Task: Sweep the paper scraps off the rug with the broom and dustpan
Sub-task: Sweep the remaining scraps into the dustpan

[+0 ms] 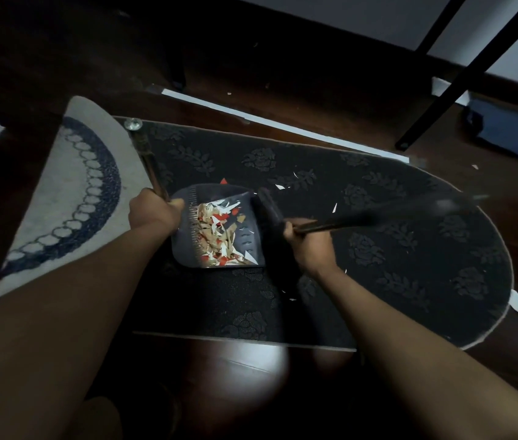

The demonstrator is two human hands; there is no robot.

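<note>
A dark dustpan (184,249) lies on the black flower-patterned rug (410,249), filled with white, tan and red paper scraps (219,236). My left hand (153,211) grips the dustpan's long handle (146,160), which runs up and to the left. My right hand (308,242) holds the black broom handle (378,214), which stretches blurred to the right. The broom's dark head (270,208) sits at the dustpan's right lip. A few white scraps (280,186) lie loose on the rug above, right of and below the pan.
A beige rug (70,198) with a blue ring pattern lies at the left, partly under the black one. Dark wooden floor surrounds both. A white strip (283,125) runs along the rug's far edge. Black table legs (460,77) stand at the upper right, blue packages beside them.
</note>
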